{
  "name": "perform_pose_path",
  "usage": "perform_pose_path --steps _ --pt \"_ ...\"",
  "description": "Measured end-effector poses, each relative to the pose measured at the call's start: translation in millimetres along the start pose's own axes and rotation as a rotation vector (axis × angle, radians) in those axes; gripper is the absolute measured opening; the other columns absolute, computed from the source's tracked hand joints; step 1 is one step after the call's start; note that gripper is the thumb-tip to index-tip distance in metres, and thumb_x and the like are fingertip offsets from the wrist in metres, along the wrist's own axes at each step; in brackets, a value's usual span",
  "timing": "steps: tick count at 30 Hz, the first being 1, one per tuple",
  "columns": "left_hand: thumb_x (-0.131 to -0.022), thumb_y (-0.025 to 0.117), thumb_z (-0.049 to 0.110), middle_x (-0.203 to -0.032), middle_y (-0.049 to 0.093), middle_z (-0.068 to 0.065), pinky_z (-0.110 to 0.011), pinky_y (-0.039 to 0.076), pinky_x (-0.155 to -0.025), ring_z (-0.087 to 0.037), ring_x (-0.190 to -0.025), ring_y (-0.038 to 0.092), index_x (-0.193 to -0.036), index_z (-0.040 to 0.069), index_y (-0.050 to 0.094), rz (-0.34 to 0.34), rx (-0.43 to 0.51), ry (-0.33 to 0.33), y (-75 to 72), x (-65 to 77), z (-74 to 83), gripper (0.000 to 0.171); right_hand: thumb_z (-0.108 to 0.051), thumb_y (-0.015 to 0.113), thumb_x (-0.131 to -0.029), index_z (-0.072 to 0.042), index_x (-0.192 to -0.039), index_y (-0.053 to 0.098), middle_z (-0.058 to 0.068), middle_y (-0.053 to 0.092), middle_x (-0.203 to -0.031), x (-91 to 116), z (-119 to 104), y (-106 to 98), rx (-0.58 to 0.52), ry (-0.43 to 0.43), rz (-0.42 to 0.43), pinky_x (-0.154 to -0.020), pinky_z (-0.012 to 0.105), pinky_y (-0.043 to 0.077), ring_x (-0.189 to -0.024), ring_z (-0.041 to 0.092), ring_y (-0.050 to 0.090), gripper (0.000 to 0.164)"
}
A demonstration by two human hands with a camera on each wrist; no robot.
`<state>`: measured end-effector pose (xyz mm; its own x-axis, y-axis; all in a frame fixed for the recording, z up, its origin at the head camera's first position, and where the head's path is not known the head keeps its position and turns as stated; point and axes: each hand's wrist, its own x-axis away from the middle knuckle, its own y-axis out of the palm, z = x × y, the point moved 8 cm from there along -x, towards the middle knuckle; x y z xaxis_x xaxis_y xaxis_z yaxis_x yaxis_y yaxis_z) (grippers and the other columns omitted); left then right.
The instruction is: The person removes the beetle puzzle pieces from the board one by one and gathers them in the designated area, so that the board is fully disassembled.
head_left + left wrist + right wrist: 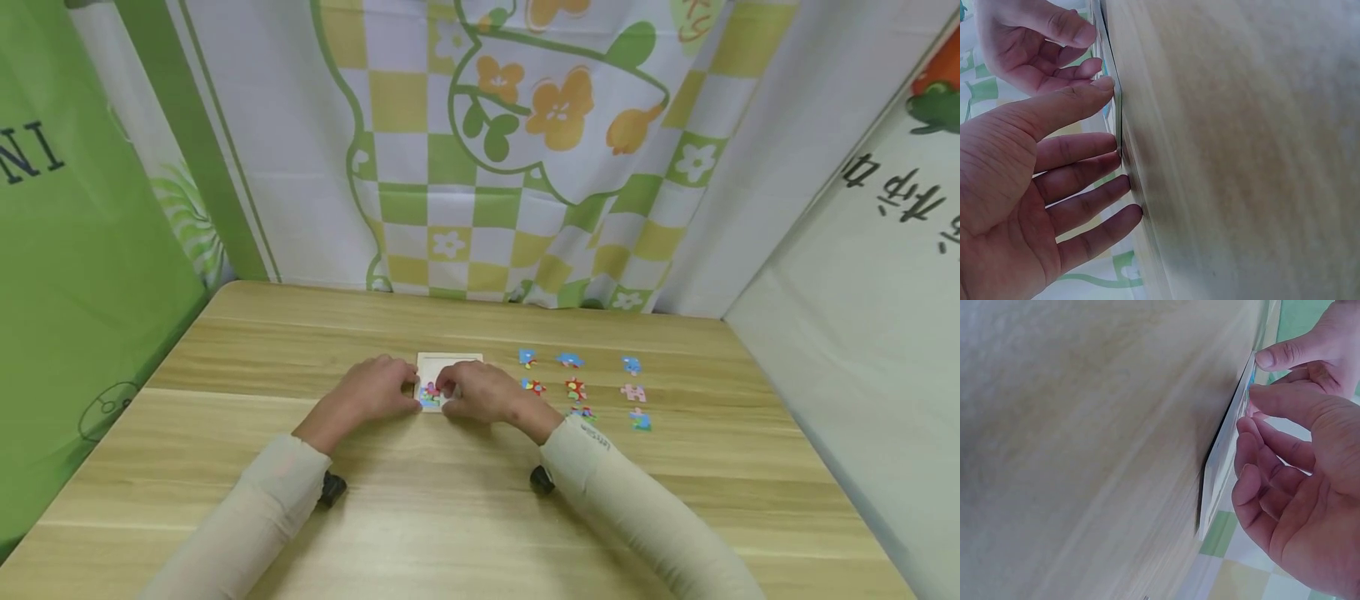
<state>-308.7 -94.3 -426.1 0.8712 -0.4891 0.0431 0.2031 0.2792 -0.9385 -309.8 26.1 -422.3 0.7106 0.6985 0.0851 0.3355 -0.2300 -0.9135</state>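
A shallow white puzzle tray [452, 357] lies on the table between both hands, with a few colourful jigsaw pieces [428, 398] in its near left corner. My left hand [372, 388] rests at the tray's left side, its thumb on the near left corner and its fingers nearly straight and spread along the edge. Over the tray, my right hand [483, 393] has curled fingers, and its thumb and index finger pinch at a puzzle piece beside the corner pieces. In the right wrist view the right thumb [1282, 403] sits low over the tray rim; the fingertips mostly hide that piece.
Right of the tray, loose jigsaw pieces lie spread in rough rows, among them a red one [575, 388], a pink one [633, 392] and a blue one [632, 365]. The wooden table [450, 517] meets a patterned curtain [450, 192] at its far edge.
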Motion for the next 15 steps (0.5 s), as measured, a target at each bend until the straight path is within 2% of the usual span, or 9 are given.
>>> perform_pose_path --steps 2,7,10,15 --pt "-0.085 0.085 0.024 -0.128 0.070 -0.011 -0.044 0.054 -0.084 -0.026 -0.100 0.067 -0.114 0.003 0.078 -0.003 0.014 0.002 0.0 -1.0 0.0 0.036 -0.016 0.074 -0.095 -0.008 -0.117 0.070 0.000 0.070 -0.103 0.2 -0.4 -0.3 -0.015 0.000 0.011 -0.083 0.034 0.052 -0.092 0.012 0.064 0.024" --pt "-0.083 0.087 0.025 -0.124 0.071 -0.012 -0.043 0.054 -0.081 -0.020 -0.086 0.062 -0.114 0.002 0.077 -0.010 0.036 -0.007 -0.8 -2.3 -0.5 0.040 -0.018 0.069 -0.100 -0.012 -0.106 0.071 -0.004 0.072 -0.097 -0.8 -0.1 -3.4 -0.055 0.002 0.062 -0.078 0.030 0.053 -0.085 0.008 0.065 0.009" --pt "-0.083 0.087 0.026 -0.127 0.070 -0.014 -0.044 0.054 -0.087 -0.020 -0.093 0.064 -0.116 0.001 0.077 -0.017 0.039 -0.018 -0.6 -2.8 -1.4 0.042 -0.017 0.068 -0.100 -0.015 -0.097 0.070 -0.006 0.071 -0.091 -2.4 -0.3 -6.3 -0.062 -0.005 0.104 -0.074 0.028 0.051 -0.080 0.007 0.063 0.004" --pt "-0.084 0.087 0.026 -0.129 0.069 -0.014 -0.045 0.054 -0.089 -0.021 -0.097 0.065 -0.117 0.000 0.076 -0.026 0.047 -0.027 -0.5 -3.2 -2.4 0.043 -0.011 0.066 -0.098 -0.015 -0.092 0.070 -0.007 0.070 -0.086 -2.4 -1.5 -10.2 -0.083 -0.024 0.153 -0.072 0.027 0.050 -0.077 0.006 0.061 0.008"
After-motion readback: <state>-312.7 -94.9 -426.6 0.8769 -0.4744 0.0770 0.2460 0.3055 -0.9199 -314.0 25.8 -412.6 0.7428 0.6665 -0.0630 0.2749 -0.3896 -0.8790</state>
